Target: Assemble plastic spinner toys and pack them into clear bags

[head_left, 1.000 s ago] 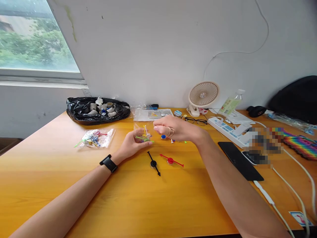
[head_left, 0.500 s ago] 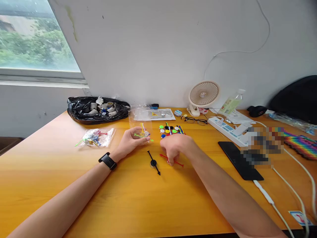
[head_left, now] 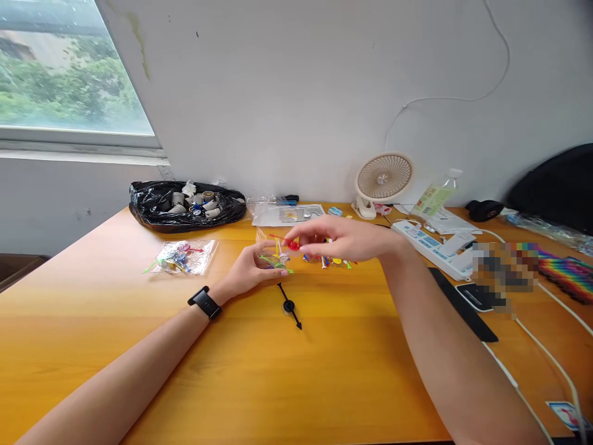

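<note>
My left hand (head_left: 248,272) holds a small clear plastic bag (head_left: 261,235). Yellow, white and green arrow spinners (head_left: 280,262) show inside it. Pinched in my right hand (head_left: 345,240) is a red arrow spinner (head_left: 293,246), raised just beside the bag's upper part; whether it touches the bag I cannot tell. A black arrow spinner (head_left: 289,307) on a clear base lies on the table below the hands. Behind and below my right hand, several coloured spinner parts (head_left: 337,262) lie partly hidden.
To the left lies a filled clear bag (head_left: 178,256) of coloured spinners. Behind it sits a black plastic bag (head_left: 185,213) with grey rolls. A fan (head_left: 383,172), a bottle (head_left: 438,194), a power strip (head_left: 433,250) and a dark phone (head_left: 463,303) stand or lie to the right.
My right hand has lifted the red arrow spinner off the table and brought it up and left towards the bag. My left hand still holds the bag.
</note>
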`<state>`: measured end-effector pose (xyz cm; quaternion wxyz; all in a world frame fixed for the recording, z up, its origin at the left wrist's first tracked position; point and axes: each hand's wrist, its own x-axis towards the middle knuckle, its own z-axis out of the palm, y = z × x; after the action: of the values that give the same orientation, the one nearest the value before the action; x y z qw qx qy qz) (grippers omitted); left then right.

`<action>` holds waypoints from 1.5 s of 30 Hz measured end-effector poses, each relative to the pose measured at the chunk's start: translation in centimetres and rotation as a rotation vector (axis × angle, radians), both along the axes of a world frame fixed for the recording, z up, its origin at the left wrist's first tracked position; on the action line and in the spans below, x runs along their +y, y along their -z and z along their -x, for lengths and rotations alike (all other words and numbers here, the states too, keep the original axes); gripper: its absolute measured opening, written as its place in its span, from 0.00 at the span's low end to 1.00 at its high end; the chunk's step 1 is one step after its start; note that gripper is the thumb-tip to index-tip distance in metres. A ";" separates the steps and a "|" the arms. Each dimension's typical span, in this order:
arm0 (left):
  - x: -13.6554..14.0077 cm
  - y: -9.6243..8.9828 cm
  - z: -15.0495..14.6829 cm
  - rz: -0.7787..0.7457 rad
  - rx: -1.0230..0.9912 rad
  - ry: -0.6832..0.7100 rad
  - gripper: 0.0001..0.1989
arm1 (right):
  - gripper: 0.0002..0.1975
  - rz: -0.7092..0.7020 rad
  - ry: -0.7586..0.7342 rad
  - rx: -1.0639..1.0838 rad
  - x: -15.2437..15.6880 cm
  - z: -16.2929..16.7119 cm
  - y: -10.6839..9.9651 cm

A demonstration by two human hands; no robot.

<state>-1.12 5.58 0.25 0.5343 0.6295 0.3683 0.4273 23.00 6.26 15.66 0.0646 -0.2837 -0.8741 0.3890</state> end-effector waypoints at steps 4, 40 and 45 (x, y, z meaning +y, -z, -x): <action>0.0 0.5 -0.2 -0.011 0.009 -0.047 0.35 | 0.11 -0.234 0.280 0.141 -1.0 0.2 -0.9; -0.8 -0.5 -0.5 -0.188 0.135 0.002 0.21 | 0.12 -0.545 0.113 -0.023 -2.4 4.8 1.2; -0.6 -0.1 -0.5 -0.210 0.147 -0.038 0.21 | 0.11 -0.515 0.155 0.044 -2.5 5.4 1.7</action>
<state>-0.67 4.96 0.33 0.4289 0.7044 0.3718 0.4263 17.56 3.80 13.96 0.1832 -0.3154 -0.9184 0.1536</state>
